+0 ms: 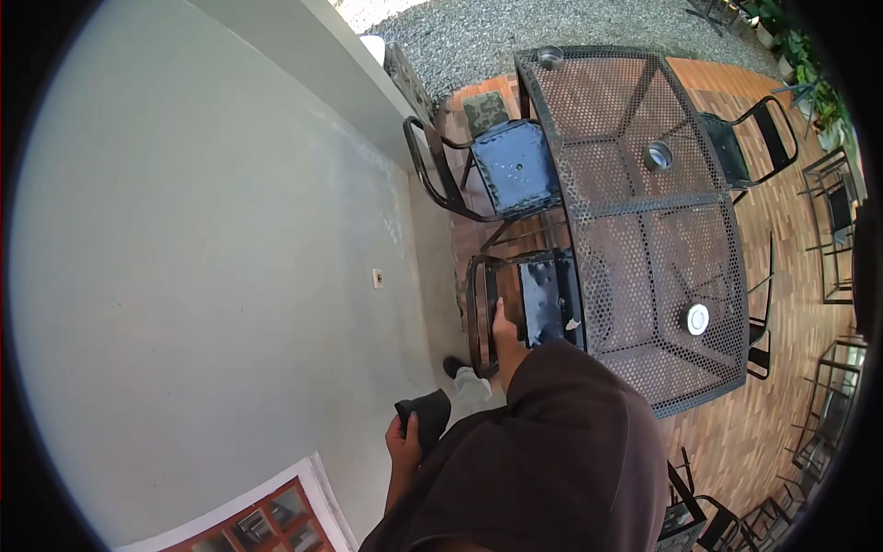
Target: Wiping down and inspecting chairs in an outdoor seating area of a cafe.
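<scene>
My left hand point(405, 443) is closed around a black cloth point(429, 414), which looks folded and hangs beside the pale wall. My right hand point(505, 329) reaches forward to the near black metal chair point(546, 299) and grips its backrest. The seat of that chair is worn, with paler patches, and is partly tucked beneath the mesh table point(612, 276). My dark sleeve hides part of the chair and the table's near side.
Farther ahead stands another worn metal chair point(515, 166) by the same table. Round metal ashtrays point(658, 156) and a white-topped round container point(696, 319) rest on the mesh. A plain wall point(230, 230) rises at left. More chairs point(750, 143) line the right, with gravel point(487, 41) beyond.
</scene>
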Available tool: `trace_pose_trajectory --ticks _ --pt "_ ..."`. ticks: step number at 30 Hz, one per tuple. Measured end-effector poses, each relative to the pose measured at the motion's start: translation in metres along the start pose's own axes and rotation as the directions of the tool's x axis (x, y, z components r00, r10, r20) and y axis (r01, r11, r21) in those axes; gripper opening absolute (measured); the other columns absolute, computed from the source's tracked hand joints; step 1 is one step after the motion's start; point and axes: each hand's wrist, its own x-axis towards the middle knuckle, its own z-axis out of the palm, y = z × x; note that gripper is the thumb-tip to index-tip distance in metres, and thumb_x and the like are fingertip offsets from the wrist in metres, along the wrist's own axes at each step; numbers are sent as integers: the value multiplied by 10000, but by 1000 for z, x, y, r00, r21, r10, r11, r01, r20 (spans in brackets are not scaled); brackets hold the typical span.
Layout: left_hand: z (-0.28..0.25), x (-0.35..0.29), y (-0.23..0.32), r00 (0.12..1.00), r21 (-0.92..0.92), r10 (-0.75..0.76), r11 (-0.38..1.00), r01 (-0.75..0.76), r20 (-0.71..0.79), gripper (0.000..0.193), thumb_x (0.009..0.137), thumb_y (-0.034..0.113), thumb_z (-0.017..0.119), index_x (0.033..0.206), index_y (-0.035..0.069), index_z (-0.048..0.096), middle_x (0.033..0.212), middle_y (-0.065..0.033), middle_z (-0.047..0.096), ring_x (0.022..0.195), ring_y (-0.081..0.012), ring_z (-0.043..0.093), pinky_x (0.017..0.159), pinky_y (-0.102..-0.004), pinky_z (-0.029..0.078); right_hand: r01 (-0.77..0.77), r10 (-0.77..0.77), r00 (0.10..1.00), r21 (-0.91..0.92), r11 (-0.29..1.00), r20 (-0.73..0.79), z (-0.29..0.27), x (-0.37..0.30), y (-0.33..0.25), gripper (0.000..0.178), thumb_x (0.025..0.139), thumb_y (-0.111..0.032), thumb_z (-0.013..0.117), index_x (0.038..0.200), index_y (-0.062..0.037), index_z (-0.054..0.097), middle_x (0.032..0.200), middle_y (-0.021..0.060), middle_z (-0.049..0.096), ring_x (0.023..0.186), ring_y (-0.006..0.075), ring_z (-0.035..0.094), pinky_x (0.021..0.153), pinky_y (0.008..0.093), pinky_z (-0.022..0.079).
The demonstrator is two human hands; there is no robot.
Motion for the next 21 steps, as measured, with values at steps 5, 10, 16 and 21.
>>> trace_pose_trajectory --ticks 5,10,16,21 --pt "-4 -2 -1 997 -79 28 996 -33 -72 254 1026 185 598 1140 -36 655 1005 -53 699 913 -101 620 820 -258 497 24 -24 1000 -59 998 9 14 -1 -20 1220 761 -916 444 1382 132 504 1463 274 496 1355 387 483 1119 426 366" --pt "-22 7 -12 1000 -112 26 993 -28 -14 267 1025 186 600 1149 -44 654 1019 -60 700 919 -107 624 822 -261 500 51 -53 998 -44 998 -46 27 -27 -22 1236 729 -914 507 1382 135 507 1444 263 522 1316 385 520 1093 448 395" --pt "-67 13 -29 995 -151 101 984 -97 18 251 1025 182 600 1125 -41 658 1002 -58 703 897 -103 624 813 -264 501 57 -55 996 30 998 -70 46 -72 -5 1235 720 -910 520 1381 133 510 1456 269 509 1316 396 519 1092 462 394" --pt "-117 10 -61 993 -189 114 975 -114 -7 235 1025 175 598 1101 -38 662 977 -60 705 868 -108 630 787 -269 507 142 -133 986 76 987 -104 76 -102 10 1225 722 -896 543 1370 143 513 1455 276 505 1324 409 510 1098 472 386"
